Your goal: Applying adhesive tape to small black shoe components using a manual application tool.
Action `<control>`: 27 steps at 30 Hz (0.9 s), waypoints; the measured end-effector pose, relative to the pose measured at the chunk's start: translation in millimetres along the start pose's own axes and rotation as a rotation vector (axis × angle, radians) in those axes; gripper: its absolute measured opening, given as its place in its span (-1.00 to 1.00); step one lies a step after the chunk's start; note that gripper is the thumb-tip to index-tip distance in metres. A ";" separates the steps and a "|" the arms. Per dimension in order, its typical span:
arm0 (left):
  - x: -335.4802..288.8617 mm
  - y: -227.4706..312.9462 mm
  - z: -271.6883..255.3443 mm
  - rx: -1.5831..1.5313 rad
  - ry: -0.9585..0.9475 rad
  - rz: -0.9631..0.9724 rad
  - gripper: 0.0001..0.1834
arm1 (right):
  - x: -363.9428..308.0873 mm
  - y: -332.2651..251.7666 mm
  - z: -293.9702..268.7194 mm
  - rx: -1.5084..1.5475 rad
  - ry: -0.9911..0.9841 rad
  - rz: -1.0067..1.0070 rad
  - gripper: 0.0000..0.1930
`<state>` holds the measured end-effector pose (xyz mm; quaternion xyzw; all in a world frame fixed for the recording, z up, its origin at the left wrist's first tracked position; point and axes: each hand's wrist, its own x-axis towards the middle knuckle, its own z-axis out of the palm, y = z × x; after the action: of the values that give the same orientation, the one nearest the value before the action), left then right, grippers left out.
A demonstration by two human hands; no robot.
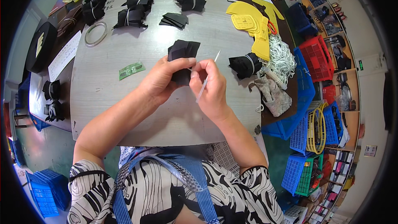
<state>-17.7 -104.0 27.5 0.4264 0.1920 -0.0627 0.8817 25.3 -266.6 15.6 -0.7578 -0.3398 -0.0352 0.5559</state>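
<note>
My left hand is closed around a small stack of black fabric pieces, its thumb pressed across the top. Right beside it, my right hand pinches a thin whitish stick with a pointed upper end, which looks like a pen refill. The fingertips of both hands almost meet at the stack, where a short bit of something white shows. Beyond the hands lies a loose fan of black pieces. Several tied black bundles sit along the far side, and another tied bundle is to my right.
On the grey board lie a green packet and a clear tape roll. Yellow cut pieces, red-handled scissors, a heap of white string and a crumpled cloth line the right. Blue crates stand beyond.
</note>
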 end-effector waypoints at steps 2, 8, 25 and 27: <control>5.2 -1.0 -1.8 0.013 -0.004 0.044 -0.64 | -4.6 -3.3 1.7 -0.032 -0.025 0.005 -0.82; 18.8 5.4 4.2 -0.122 0.103 0.164 -0.76 | -28.7 -22.0 10.8 -0.072 -0.079 0.029 -0.80; 59.6 86.3 -41.8 1.815 -0.291 0.548 -0.01 | 43.0 35.3 -41.2 -0.307 0.033 -0.100 -0.79; 61.8 86.3 -46.5 1.768 -0.277 0.487 0.03 | 39.1 38.0 -21.3 -0.210 -0.018 -0.016 -0.79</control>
<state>49.5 -10.3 40.0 0.9611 -0.1275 -0.0496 0.2400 83.3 -272.2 9.5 -0.8096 -0.3452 -0.0682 0.4698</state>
